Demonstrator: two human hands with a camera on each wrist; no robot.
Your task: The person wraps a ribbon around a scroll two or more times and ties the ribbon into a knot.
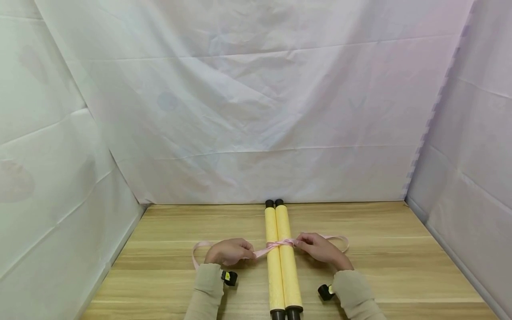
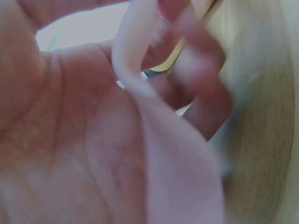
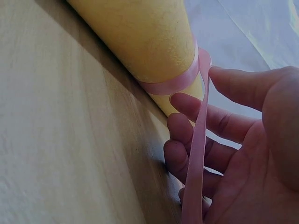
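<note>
Both my hands, left [image 1: 229, 251] and right [image 1: 322, 249], pinch the pink ribbon [image 1: 276, 244] crossed over the two yellow rolls [image 1: 280, 258], and being soft and slippery, I judge it is best held close beside them.

Left wrist view: heavily blurred. The left hand [image 2: 70, 140] fills the frame and is cut by the left, top and bottom edges; the pink ribbon [image 2: 182, 177] over its palm is out of focus and runs off the bottom edge.

Right wrist view: right hand [image 3: 243, 144] cut at right and bottom; ribbon leaves at the bottom.

Head view: near ends of the two yellow rolls [image 1: 281, 262] cut by the bottom edge. Pinch points on the ribbon too small to resolve.
</note>
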